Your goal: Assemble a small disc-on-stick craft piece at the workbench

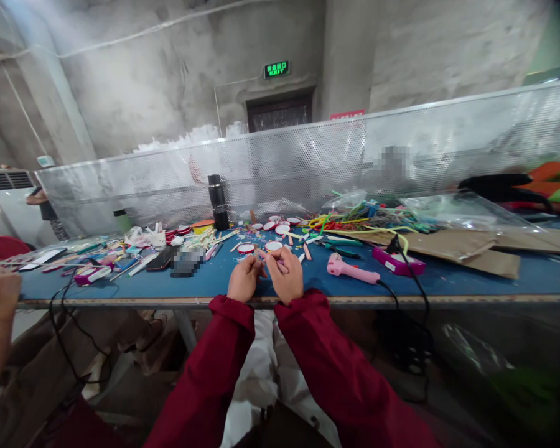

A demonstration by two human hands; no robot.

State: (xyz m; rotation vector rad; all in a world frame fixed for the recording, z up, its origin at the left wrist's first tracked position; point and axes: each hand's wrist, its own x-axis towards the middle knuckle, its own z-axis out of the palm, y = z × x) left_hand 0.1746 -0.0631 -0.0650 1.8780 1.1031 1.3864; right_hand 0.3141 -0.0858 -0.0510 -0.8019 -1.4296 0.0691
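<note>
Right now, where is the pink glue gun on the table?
In the head view, the pink glue gun lies on the blue table, just right of the right hand, beside the purple glue gun.

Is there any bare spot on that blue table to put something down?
Yes: the blue table is bare along its front edge, right of the pink glue gun and before the cardboard. A smaller patch lies left of the left hand. The strip from the black bottle leftward is crowded.

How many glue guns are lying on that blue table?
2: a pink glue gun right of the hands, and a purple glue gun just beyond it. Clutter may hide others.
</note>
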